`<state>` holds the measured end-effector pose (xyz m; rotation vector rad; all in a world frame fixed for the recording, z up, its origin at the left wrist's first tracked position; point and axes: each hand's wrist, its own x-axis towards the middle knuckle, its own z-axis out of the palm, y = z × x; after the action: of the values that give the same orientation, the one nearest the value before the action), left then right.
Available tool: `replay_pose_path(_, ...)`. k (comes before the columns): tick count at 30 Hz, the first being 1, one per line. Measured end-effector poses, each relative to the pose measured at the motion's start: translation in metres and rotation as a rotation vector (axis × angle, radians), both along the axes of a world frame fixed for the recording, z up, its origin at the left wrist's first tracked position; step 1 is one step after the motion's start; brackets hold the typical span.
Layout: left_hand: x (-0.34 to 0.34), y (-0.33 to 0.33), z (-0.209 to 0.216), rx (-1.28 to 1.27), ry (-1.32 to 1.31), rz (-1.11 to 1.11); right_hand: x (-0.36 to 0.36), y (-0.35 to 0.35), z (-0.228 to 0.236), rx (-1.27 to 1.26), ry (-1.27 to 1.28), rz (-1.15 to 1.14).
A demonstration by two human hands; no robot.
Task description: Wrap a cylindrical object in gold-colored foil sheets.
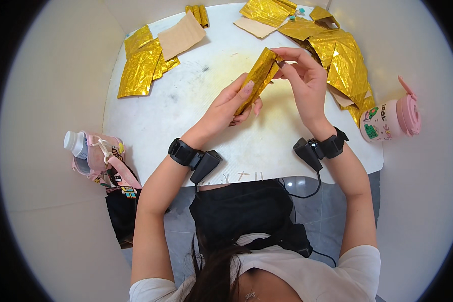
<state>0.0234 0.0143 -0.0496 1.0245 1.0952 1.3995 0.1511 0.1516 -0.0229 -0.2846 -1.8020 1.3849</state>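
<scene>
Above the middle of the table, a narrow folded piece of gold foil paper (257,76) is held at a slant, its upper end leaning right. My left hand (227,103) wraps round its lower part, thumb on the front. At the upper end, the fingers and thumb of my right hand (307,80) pinch the edge; the fingertips are partly hidden. Flat gold foil sheets (140,74) lie at the far left beside a tan sheet (181,36). More gold foil pieces (345,63) are heaped at the far right, some showing tan undersides.
A pink cup (387,121) with a flip lid lies tilted at the table's right edge. At the left edge hangs or stands a pink bag (98,156) holding a white-capped bottle (75,142). Pale walls enclose the white table (186,121). Black cabled devices sit on both wrists.
</scene>
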Motion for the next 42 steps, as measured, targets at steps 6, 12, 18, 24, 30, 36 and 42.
replay_pose_path(6,-0.003,0.0,0.0,-0.008,-0.001,-0.009,0.0,0.001,-0.002,-0.037,0.03,0.009)
replay_pose_path(12,-0.004,0.0,-0.001,0.016,-0.013,-0.03,0.002,0.002,0.002,-0.194,0.033,0.067)
replay_pose_path(18,-0.007,0.001,-0.003,0.013,0.011,-0.021,0.003,0.002,0.002,-0.268,0.007,0.06)
replay_pose_path(24,-0.011,0.002,0.0,0.001,0.137,0.02,0.001,0.004,-0.001,-0.339,0.013,0.072)
replay_pose_path(30,-0.016,0.003,-0.001,-0.001,0.176,0.04,0.001,0.004,-0.002,-0.361,0.011,0.087)
replay_pose_path(36,-0.022,0.003,-0.003,0.007,0.349,0.11,0.0,0.0,-0.001,-0.356,0.021,0.114)
replay_pose_path(42,-0.024,0.003,-0.001,0.056,0.608,0.201,0.002,0.0,0.002,-0.324,0.016,0.136)
